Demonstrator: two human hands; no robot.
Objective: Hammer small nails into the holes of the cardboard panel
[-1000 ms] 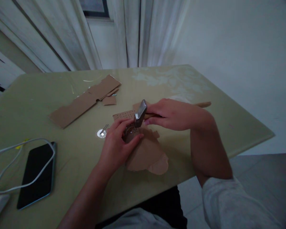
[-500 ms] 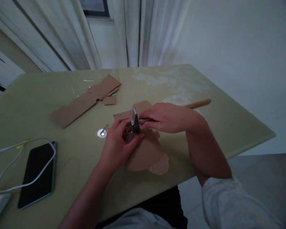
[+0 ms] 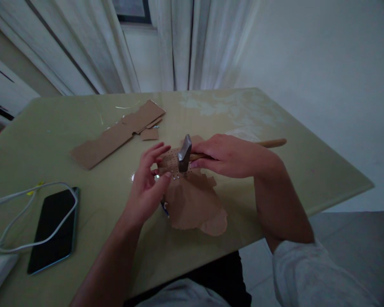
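Your right hand keeps a closed grip on the hammer, head on the punched cardboard mid-tabletop; left hand loosely open beside it. Phone, cable left; near edge close.

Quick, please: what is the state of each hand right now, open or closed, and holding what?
Left hand: open, fingers spread beside the punched cardboard, holding nothing visible.
Right hand: closed on the hammer handle.

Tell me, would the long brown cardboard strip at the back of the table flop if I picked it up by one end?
The long brown cardboard strip would probably sag or fold: a crease seems to cross its middle. It lies thin and flat on the green table, so it is likely light and slides easily.
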